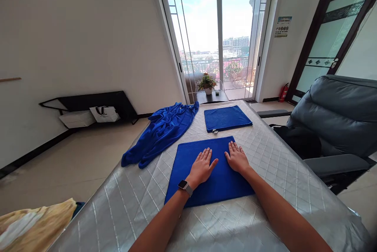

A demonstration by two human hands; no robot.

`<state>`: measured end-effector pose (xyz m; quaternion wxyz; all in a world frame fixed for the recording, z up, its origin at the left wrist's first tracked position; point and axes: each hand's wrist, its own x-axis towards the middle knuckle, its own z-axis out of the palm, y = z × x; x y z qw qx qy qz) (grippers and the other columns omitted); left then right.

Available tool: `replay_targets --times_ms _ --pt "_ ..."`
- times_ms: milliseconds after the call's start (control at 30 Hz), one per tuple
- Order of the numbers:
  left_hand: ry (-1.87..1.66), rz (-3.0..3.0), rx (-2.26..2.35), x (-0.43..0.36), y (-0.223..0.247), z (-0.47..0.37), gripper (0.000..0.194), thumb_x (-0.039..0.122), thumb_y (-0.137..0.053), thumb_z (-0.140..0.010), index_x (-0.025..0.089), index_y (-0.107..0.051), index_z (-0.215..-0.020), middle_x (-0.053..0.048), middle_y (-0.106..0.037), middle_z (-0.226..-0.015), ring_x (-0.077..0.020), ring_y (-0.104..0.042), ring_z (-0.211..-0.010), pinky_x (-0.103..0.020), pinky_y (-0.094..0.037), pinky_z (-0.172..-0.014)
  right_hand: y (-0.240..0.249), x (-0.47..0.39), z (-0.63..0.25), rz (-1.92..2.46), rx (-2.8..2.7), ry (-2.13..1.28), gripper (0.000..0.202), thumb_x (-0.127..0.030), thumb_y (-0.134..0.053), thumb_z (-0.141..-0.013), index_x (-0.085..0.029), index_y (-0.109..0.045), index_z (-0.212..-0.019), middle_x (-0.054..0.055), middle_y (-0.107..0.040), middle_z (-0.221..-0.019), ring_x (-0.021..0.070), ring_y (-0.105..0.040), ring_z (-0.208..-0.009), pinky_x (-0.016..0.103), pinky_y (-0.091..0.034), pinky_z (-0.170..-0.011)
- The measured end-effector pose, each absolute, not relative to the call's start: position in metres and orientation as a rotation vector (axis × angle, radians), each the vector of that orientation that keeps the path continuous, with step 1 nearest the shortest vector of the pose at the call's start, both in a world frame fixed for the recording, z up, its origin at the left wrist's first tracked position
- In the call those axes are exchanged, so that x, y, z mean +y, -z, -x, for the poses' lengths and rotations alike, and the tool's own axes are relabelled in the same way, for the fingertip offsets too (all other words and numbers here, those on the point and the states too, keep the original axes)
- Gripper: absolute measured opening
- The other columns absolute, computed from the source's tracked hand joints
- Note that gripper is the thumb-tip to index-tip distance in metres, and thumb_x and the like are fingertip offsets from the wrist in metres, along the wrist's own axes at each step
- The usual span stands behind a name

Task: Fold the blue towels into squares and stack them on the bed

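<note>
A blue cloth (218, 183), smooth and rectangular, lies flat in front of me on a silver quilted surface (141, 197). My left hand (202, 165) rests flat on its middle, fingers stretched out and thumb apart; a watch (185, 186) is on that wrist. Over the cloth's right edge lies my right hand (236, 157), palm down with fingers extended. Neither hand grips anything. Beyond them sits a second blue cloth (228, 117), folded into a neat rectangle with a small white tag at its near edge. To the left, a blue cloth (167, 128) is heaped in loose wrinkles.
A dark reclining chair (338, 114) stands along the right side, holding a black bag (299, 141). At the far end is a small table (212, 96) with a potted plant (207, 83). Yellowish fabric (38, 224) lies at lower left. White bags (104, 114) sit by the left wall.
</note>
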<state>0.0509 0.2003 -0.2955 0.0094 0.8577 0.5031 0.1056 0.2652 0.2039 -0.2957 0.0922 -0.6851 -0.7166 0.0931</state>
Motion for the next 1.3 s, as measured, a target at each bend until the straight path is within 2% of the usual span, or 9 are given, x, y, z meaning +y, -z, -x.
replay_targets --times_ms 200,367,600,867,967,1100,1300 --pt "-0.346 -2.514 1.889 0.196 0.311 0.071 0.073 0.061 -0.021 -0.104 0.015 -0.033 -0.159 -0.014 -0.034 -0.164 -0.0261 -0.03 -0.153 -0.05 -0.028 -0.124 0.297 0.205 -0.265 2.054 -2.121 -0.332 0.073 -0.049 -0.016 -0.104 -0.006 -0.014 -0.162 0.009 -0.011 -0.17 0.0211 -0.004 -0.157 0.042 -0.003 -0.126" --pt "-0.318 -2.411 1.994 0.184 0.317 0.107 0.08 0.064 -0.016 -0.102 0.01 -0.033 -0.158 -0.014 -0.033 -0.164 -0.0258 -0.028 -0.153 -0.046 -0.024 -0.126 0.295 0.204 -0.265 2.076 -2.135 -0.311 0.071 -0.048 -0.016 -0.104 -0.006 -0.015 -0.163 0.009 -0.011 -0.17 0.0201 -0.005 -0.157 0.041 -0.003 -0.126" --pt "-0.319 -2.399 2.004 0.183 0.314 0.103 0.082 0.066 -0.017 -0.101 0.009 -0.034 -0.157 -0.016 -0.034 -0.163 -0.0268 -0.029 -0.153 -0.047 -0.025 -0.125 0.275 0.177 -0.265 2.061 -2.237 -0.244 0.068 -0.042 -0.016 -0.105 -0.006 -0.02 -0.162 0.009 -0.015 -0.169 0.0213 -0.01 -0.157 0.044 -0.007 -0.126" --pt "-0.29 -2.487 2.001 0.185 0.317 0.106 0.078 0.061 -0.022 -0.102 0.005 -0.036 -0.155 -0.019 -0.036 -0.162 -0.0283 -0.033 -0.151 -0.048 -0.028 -0.124 0.29 0.115 -0.262 1.988 -2.216 -0.326 0.075 -0.057 -0.016 -0.104 -0.01 -0.018 -0.163 0.007 -0.011 -0.169 0.0207 -0.006 -0.157 0.041 -0.005 -0.127" --pt "-0.251 -2.458 2.068 0.186 0.314 0.107 0.079 0.061 -0.021 -0.101 0.004 -0.038 -0.154 -0.019 -0.037 -0.161 -0.0293 -0.035 -0.15 -0.049 -0.029 -0.123 0.289 0.112 -0.259 2.011 -2.186 -0.347 0.077 -0.06 -0.016 -0.104 -0.01 -0.015 -0.163 0.006 -0.007 -0.169 0.0202 -0.004 -0.157 0.041 -0.002 -0.127" --pt "-0.342 -2.466 2.141 0.179 0.299 0.091 0.084 0.065 -0.022 -0.1 0.001 -0.042 -0.151 -0.021 -0.042 -0.158 -0.0315 -0.038 -0.149 -0.049 -0.03 -0.123 0.284 0.112 -0.262 2.042 -2.139 -0.416 0.078 -0.06 -0.012 -0.104 -0.009 -0.011 -0.163 0.007 -0.004 -0.169 0.0193 -0.004 -0.157 0.04 -0.003 -0.127" --pt "-0.405 -2.749 1.597 0.143 0.275 -0.017 0.07 0.061 -0.025 -0.103 0.016 -0.046 -0.152 -0.012 -0.045 -0.159 -0.0257 -0.038 -0.149 -0.045 -0.035 -0.122 0.289 0.111 -0.265 2.028 -2.141 -0.406 0.078 -0.06 -0.018 -0.104 -0.008 -0.013 -0.162 0.008 -0.007 -0.169 0.0212 -0.005 -0.157 0.042 -0.004 -0.127"
